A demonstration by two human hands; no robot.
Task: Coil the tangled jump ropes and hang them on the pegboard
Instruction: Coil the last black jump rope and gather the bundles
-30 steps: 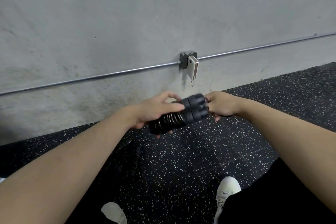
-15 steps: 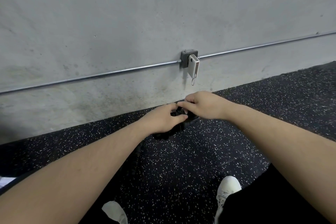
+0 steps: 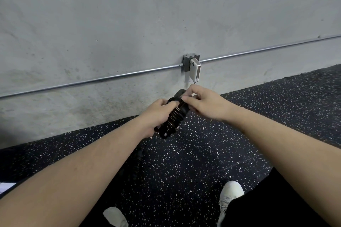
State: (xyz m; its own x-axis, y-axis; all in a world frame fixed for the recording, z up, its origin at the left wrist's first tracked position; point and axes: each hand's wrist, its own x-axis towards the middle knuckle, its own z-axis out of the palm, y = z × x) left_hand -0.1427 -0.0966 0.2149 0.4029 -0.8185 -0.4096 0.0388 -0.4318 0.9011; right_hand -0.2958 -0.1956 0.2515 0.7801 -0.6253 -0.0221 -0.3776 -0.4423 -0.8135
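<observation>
1. Black coiled jump rope bundle [image 3: 172, 119], head view: held in front of the body above the speckled rubber floor [image 3: 193, 162], tilted, upper end toward the concrete wall [image 3: 129, 24].
2. Left hand [image 3: 156, 114]: fingers curled round the bundle's middle.
3. Right hand [image 3: 204, 104]: pinches the bundle's upper end.
4. A length of black rope [image 3: 137, 162] hangs below the left forearm.
5. Metal conduit [image 3: 92, 80] runs along the wall through a junction box [image 3: 190, 62]; white shoes [image 3: 230, 195] at bottom.

Both forearms reach forward, meeting at centre. The left hand [image 3: 157, 114] is curled in a grip; the right hand [image 3: 204, 104] pinches with thumb and forefinger.
</observation>
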